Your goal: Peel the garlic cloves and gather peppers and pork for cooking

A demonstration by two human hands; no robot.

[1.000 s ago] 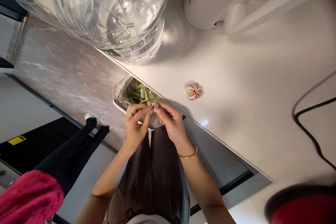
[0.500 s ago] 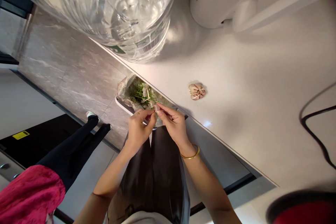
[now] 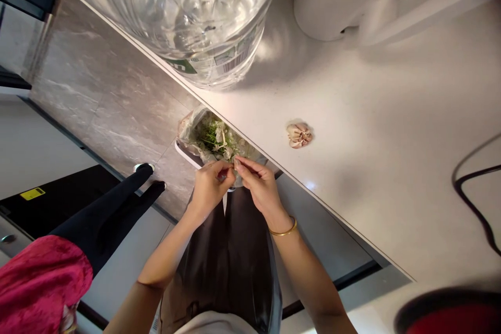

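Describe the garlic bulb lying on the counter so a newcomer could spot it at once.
Start at the white countertop, below the big clear water bottle. To the right of the hands, near the counter's edge, sits the garlic bulb, alone on bare surface. It is small, pinkish-white and papery, unlike the black cable farther right.

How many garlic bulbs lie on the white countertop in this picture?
1. The garlic bulb lies alone on the countertop, right of the bin. The left hand and right hand pinch something small over the bin, too hidden to identify.
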